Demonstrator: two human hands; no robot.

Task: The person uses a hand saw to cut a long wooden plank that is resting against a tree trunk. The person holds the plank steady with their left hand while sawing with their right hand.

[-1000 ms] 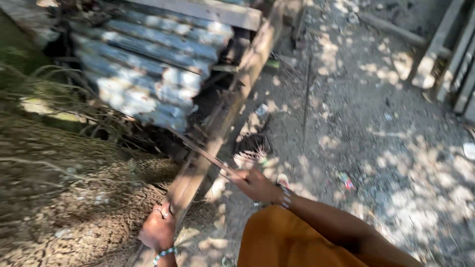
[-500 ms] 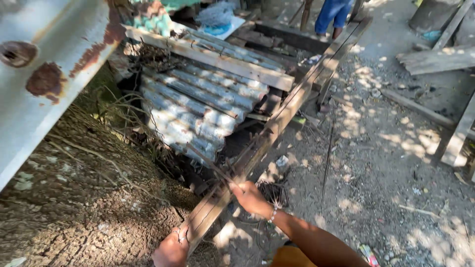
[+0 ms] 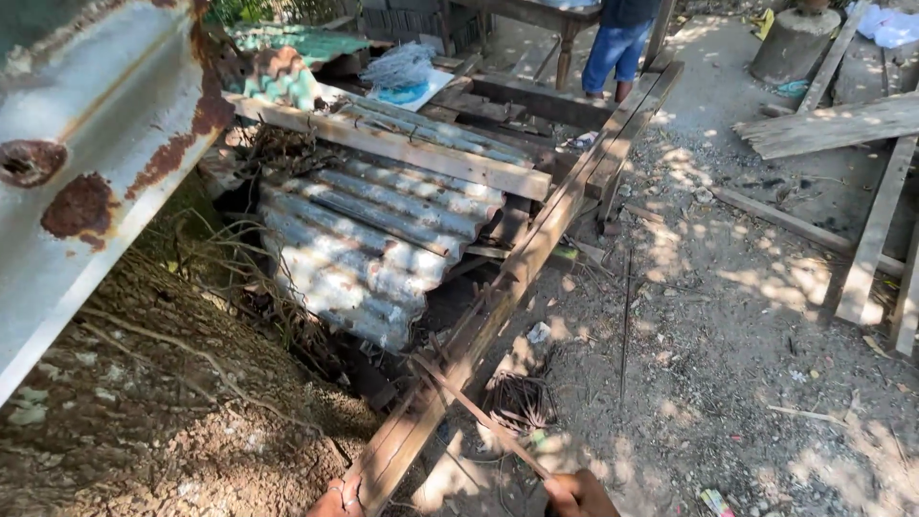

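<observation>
My right hand [image 3: 577, 495] shows at the bottom edge, closed around a thin rusty metal rod [image 3: 476, 413] that slants up-left across a long wooden plank [image 3: 529, 251]. My left hand [image 3: 335, 499] is barely visible at the bottom edge, fingers resting on the plank's near end. The plank runs diagonally up toward the right. A small bundle of bent wire pieces [image 3: 522, 402] lies on the dirt just right of the rod.
Corrugated metal sheets [image 3: 373, 239] lie left of the plank under a cross board [image 3: 392, 144]. A rusty painted metal panel [image 3: 86, 163] fills the upper left. Loose boards [image 3: 866, 230] lie at right. Another person's legs [image 3: 613, 53] stand at the top.
The camera has tilted up, so my hands have dropped to the frame's bottom edge. More of the yard and the other person came into view. The right hand still holds the rod.
</observation>
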